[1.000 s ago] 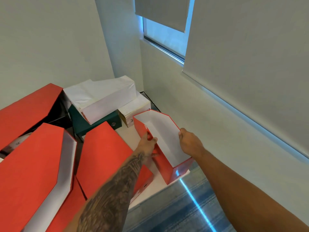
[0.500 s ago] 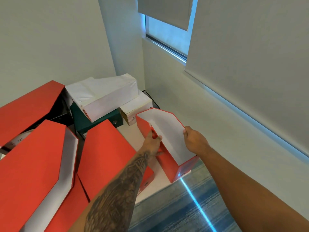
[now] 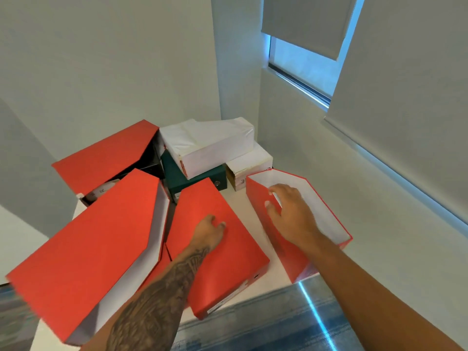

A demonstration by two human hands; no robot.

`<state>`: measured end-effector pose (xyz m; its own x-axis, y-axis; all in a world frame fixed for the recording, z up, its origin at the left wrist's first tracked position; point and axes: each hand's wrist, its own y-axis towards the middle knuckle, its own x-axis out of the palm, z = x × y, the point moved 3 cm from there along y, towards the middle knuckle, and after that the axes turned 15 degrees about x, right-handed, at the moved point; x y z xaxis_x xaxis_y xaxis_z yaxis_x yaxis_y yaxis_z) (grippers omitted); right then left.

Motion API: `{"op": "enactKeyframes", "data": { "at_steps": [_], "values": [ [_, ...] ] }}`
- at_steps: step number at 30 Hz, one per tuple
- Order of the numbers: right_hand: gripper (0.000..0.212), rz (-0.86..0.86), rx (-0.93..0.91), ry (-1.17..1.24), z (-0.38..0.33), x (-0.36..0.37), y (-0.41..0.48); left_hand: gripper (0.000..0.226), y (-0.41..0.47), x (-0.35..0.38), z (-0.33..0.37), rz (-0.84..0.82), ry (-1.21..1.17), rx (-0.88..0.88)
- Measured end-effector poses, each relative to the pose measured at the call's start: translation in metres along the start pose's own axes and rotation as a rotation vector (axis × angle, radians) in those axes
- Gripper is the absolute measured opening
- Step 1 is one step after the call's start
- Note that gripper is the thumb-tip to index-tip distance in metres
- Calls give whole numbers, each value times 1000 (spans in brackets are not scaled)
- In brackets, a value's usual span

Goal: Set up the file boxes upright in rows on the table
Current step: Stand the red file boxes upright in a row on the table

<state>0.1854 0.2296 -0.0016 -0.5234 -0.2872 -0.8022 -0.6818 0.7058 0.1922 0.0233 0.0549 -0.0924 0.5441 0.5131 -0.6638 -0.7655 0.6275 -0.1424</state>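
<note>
1. The left hand [image 3: 210, 233] lies flat, fingers loose, on a red file box [image 3: 228, 262] lying on its side on the worktop [image 3: 274, 279].
2. Right of that box, the right hand [image 3: 288, 211], open, touches the rim of an upright file box [image 3: 298, 259].
3. Beyond it sit 2 white boxes [image 3: 210, 145].

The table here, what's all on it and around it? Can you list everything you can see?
Upright file box: 1, red outside, white inside, right end of the table, open top.
File boxes lying flat: 3, red; one under the left hand, one at near left, one at the back left.
Green box: 1, dark green, at the back.
White packages: 2; large one on the green box, small one right of it.
Table: 1, white.
Window: 1, upper right, blind partly down.
Left hand: resting on a flat box.
Right hand: over the upright box's rim.
</note>
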Motion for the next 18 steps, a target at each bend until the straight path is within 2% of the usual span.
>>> {"op": "enactKeyframes", "data": {
  "at_steps": [3, 5, 6, 9, 11, 13, 15, 18],
  "values": [
    [41, -229, 82, 5, -32, 37, -20, 60, -7, -13, -36, -19, 83, -38],
    [48, -416, 235, 82, -29, 74, -36, 65, -15, -10, -56, -79, 178, -51],
    [55, -474, 344, 102, -20, 92, -43, 67, -20, -7, -63, -114, 244, -37],
    [83, -495, 759, 104, 39, 140, -65, 79, -40, 4, -71, -255, 372, 38],
    [94, -528, 993, 282, 60, 153, -85, 88, -50, 10, -76, -334, 394, 57],
    [72, -519, 1133, 532, 59, 154, -95, 95, -51, 10, -78, -386, 397, 79],
    [51, -504, 1198, 711, 58, 152, -99, 99, -51, 7, -77, -412, 394, 112],
    [50, -444, 1261, 864, 51, 142, -107, 103, -51, 4, -77, -424, 356, 163]
  ]
}}
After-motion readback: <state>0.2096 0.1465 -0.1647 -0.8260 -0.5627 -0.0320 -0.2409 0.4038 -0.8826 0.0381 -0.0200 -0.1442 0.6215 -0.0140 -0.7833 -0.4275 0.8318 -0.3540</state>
